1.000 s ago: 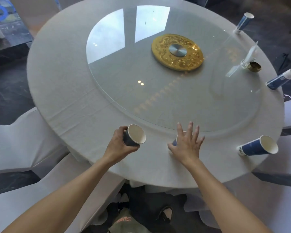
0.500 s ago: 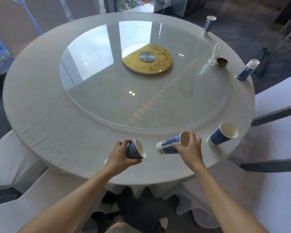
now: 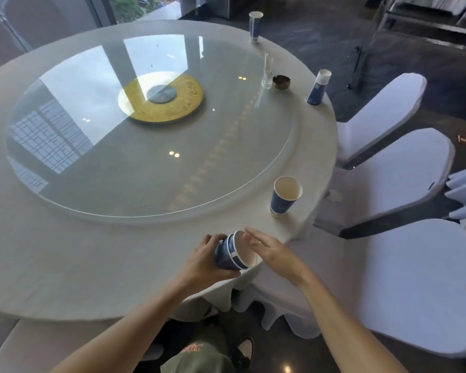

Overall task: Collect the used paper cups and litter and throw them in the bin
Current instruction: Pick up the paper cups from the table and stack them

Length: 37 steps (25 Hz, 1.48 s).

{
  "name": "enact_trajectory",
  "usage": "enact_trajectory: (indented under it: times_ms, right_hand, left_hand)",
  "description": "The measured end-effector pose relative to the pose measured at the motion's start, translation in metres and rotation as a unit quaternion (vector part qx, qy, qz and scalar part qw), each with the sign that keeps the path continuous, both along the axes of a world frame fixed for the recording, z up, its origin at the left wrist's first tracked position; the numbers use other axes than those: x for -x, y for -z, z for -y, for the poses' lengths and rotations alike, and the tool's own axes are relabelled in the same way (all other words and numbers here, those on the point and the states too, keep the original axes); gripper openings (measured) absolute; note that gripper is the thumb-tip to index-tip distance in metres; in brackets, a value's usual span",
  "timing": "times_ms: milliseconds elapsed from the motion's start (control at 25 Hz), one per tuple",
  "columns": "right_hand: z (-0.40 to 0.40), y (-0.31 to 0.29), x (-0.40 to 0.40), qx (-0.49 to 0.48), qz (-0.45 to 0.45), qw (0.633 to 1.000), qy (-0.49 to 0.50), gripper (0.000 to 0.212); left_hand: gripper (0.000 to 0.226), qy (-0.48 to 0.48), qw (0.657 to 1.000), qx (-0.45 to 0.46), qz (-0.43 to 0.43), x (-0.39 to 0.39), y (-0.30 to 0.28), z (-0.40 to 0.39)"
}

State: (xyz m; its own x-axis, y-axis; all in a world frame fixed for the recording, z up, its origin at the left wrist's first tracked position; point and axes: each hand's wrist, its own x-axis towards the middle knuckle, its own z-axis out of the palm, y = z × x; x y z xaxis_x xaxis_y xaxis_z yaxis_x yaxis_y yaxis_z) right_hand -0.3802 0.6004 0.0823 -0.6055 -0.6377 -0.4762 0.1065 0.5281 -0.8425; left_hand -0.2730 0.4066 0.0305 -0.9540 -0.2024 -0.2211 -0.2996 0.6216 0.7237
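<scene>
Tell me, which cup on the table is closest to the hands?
The open blue cup standing by the table's near right edge, just beyond the right hand. The other two cups stand much farther back along that edge.

Daylight comes in from the windows [image 3: 135, 6] at the top. The glass top [image 3: 145, 146] on the bench shines with big bright window shapes and small lamp spots. The floor [image 3: 414, 63] on the right is dark. The right hand [image 3: 273, 254] looks a bit smeared, and so do the white chairs [image 3: 404, 184]. Straight lines bend near the edges.
</scene>
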Motion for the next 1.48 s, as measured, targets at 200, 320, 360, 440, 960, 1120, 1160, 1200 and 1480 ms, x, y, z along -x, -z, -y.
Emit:
enact_trajectory:
  times_ms: [200,320,360,440,960,1120,1160,1200,1480]
  right_hand:
    - [-0.002,0.015,0.072,-0.191,-0.289,0.93,0.124,0.083]
    - [0.002,0.028,0.122,-0.263,-0.317,0.908,0.08,0.098]
    - [0.004,0.033,0.135,-0.275,-0.313,0.906,0.072,0.102]
    - [0.009,0.041,0.155,-0.29,-0.3,0.907,0.064,0.106]
    - [-0.024,0.048,0.185,-0.224,-0.191,0.929,0.223,0.086]
    - [-0.072,0.038,0.176,-0.185,-0.184,0.913,0.313,0.075]
    - [-0.086,0.034,0.175,-0.188,-0.185,0.908,0.326,0.078]
    - [-0.1,0.03,0.175,-0.19,-0.186,0.903,0.339,0.081]
    - [-0.19,0.008,0.184,-0.13,-0.157,0.887,0.414,0.073]
  left_hand:
    - [0.084,0.014,0.999,-0.031,0.006,0.035,0.013,-0.007]
    - [0.084,0.018,0.999,-0.049,0.014,0.058,0.019,-0.005]
    - [0.084,0.018,0.998,-0.056,0.015,0.064,0.02,-0.004]
    - [0.084,0.015,0.997,-0.069,0.017,0.076,0.022,0.002]
    - [0.08,0.048,0.995,-0.078,0.037,0.156,0.058,0.003]
    - [0.082,0.087,0.992,-0.068,0.054,0.173,0.062,-0.03]
    - [0.084,0.098,0.991,-0.067,0.058,0.177,0.061,-0.04]
    - [0.086,0.107,0.99,-0.063,0.061,0.181,0.059,-0.048]
    - [0.088,0.142,0.987,-0.031,0.066,0.202,0.058,-0.109]
